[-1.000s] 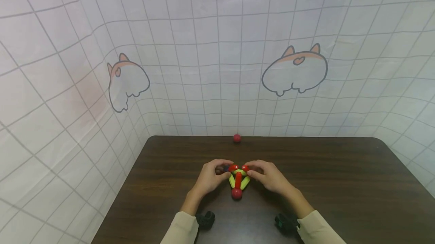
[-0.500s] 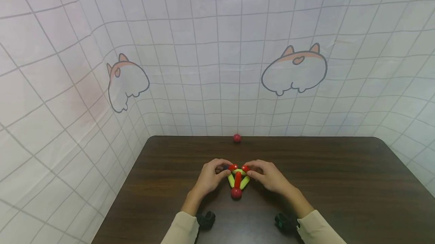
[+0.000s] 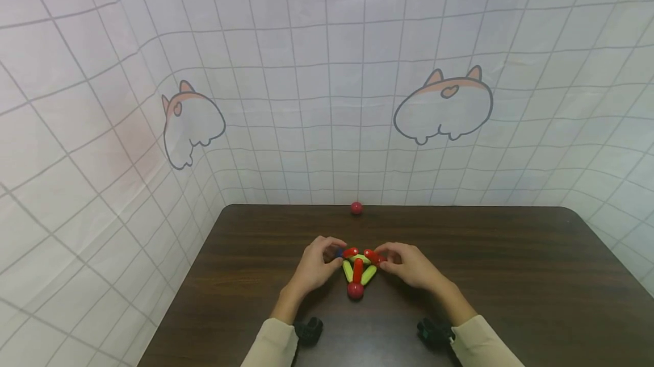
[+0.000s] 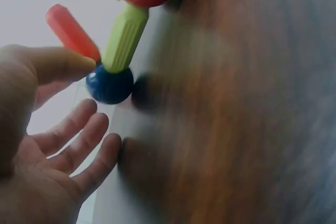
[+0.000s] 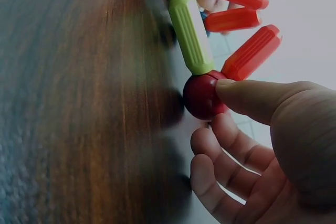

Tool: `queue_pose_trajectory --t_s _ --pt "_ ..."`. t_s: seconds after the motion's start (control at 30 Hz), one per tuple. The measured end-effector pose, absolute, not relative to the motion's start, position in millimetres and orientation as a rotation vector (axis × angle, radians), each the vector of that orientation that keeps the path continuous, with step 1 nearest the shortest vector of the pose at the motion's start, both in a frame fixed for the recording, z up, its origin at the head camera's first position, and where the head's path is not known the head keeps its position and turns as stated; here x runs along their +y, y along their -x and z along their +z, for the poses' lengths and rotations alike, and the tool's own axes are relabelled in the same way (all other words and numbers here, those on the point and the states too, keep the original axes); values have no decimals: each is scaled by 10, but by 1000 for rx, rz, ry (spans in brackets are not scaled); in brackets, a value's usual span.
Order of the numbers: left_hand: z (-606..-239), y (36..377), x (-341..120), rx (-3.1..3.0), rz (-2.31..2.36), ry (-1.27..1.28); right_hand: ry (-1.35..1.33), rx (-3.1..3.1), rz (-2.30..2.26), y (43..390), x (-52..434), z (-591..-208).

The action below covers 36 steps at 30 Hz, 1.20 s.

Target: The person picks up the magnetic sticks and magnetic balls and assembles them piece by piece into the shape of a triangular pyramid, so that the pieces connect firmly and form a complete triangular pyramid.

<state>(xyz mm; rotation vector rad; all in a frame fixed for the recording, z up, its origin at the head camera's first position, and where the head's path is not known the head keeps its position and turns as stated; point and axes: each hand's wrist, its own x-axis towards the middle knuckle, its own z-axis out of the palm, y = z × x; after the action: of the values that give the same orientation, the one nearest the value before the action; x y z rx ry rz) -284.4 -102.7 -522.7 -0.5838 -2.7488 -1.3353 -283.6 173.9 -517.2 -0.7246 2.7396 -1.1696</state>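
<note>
A small frame of sticks and balls (image 3: 357, 269) stands on the dark wooden table (image 3: 511, 276), with a red ball (image 3: 355, 290) at its near corner. My left hand (image 3: 334, 254) holds the blue ball (image 4: 109, 84) at the left corner, thumb on top and fingers curled under it. A green stick (image 4: 123, 38) runs from that ball to a red ball at the top. My right hand (image 3: 384, 262) pinches the red ball (image 5: 202, 96) at the right corner between thumb and forefinger. A green stick (image 5: 190, 32) and a red stick (image 5: 251, 52) join there.
A lone red ball (image 3: 356, 208) lies at the table's far edge, against the white grid-patterned cloth backdrop (image 3: 327, 100). Black wrist mounts (image 3: 309, 330) sit on both cream sleeves near the table's front edge.
My right hand has shifted slightly to the right with its red ball, and the red stick at that corner has swung outward. The left hand has barely moved.
</note>
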Motion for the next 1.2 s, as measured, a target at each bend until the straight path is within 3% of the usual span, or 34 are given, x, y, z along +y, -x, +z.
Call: queue_pose_trajectory --t_s 0.4,0.83,1.2 --pt "-5163 2830 -1133 -2851 -1501 736 684 2790 -1143 2836 1726 -5168" --pt "-5194 2864 -1150 -2923 -1437 711 599 2812 -1137 2801 1642 -5166" --pt "-5195 2883 -1224 -2889 -1407 701 701 2663 -1231 2810 1707 -5178"
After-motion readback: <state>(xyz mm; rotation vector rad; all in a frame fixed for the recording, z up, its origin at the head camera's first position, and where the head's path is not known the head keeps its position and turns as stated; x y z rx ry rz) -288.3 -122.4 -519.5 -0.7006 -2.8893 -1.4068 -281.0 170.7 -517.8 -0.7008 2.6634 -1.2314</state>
